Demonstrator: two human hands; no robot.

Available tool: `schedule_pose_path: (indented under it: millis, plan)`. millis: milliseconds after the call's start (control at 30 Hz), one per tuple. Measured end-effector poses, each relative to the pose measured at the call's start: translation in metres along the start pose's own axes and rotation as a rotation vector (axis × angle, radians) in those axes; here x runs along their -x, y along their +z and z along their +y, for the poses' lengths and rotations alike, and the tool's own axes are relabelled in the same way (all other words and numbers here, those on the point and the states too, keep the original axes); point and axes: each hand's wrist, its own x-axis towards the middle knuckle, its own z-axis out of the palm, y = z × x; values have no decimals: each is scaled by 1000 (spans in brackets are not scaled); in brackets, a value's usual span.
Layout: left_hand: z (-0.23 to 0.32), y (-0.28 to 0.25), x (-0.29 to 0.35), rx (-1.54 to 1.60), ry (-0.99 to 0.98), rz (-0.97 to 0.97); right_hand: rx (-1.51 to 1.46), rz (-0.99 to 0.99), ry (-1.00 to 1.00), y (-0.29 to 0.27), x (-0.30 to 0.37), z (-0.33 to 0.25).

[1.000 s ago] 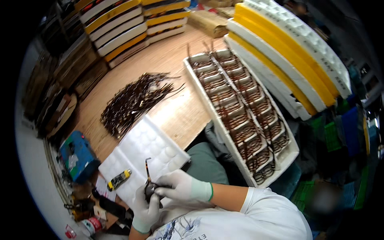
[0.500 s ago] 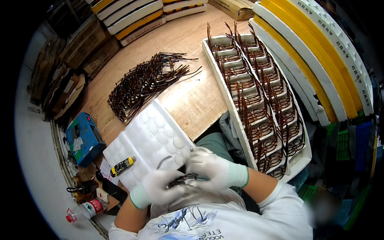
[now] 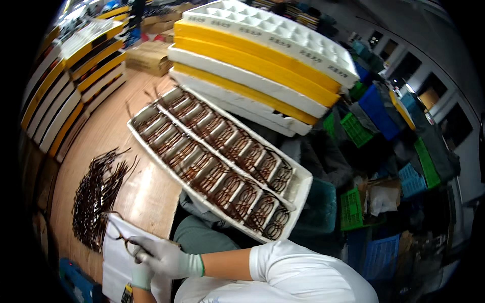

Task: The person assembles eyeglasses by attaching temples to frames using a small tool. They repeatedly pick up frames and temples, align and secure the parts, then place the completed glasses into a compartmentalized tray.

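Note:
My right hand [image 3: 169, 258], in a white glove, is closed on a dark eyeglass frame [image 3: 120, 234], which sticks out leftward from the fingers. Close beneath it is my left hand [image 3: 141, 275], also gloved; its fingers are mostly hidden behind the right one. Both hands are over a white padded sheet [image 3: 112, 265] at the table's near edge. Just beyond the sheet lies a heap of brown eyeglass frames [image 3: 93, 202]. To the right, a long white foam tray [image 3: 302, 188] holds several brown frames in two rows of compartments.
Stacked white and yellow foam trays [image 3: 252, 68] rise behind the long tray, and another stack [image 3: 60, 106] stands at the far left. A cardboard box [image 3: 147, 58] is at the back. Near the lower left are a blue device [image 3: 78, 284] and a yellow-black cutter [image 3: 127, 294]. Green crates [image 3: 352, 207] stand at right.
The view has swung to the right, so the table things appear farther left. My hands, earlier low over my lap, now hold the eyeglass frame out past the fingers, over the sheet.

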Motion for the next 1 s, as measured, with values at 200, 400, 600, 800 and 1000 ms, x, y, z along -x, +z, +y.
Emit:
schedule_pose_path:
  millis: [200,400,600,800,1000]
  plan:
    - [76,-51,110,620,23,220,247,-264,177,7,10,-16]
    - [50,-53,149,446,56,493,185,-494,7,70,24,4]
    - [64,-54,188,994,48,412,58,-753,189,68,21,-13]
    - [52,-55,207,559,114,519,10,-685,124,78,38,-2]
    - [45,-55,207,460,61,629,162,-484,-99,85,43,-11]
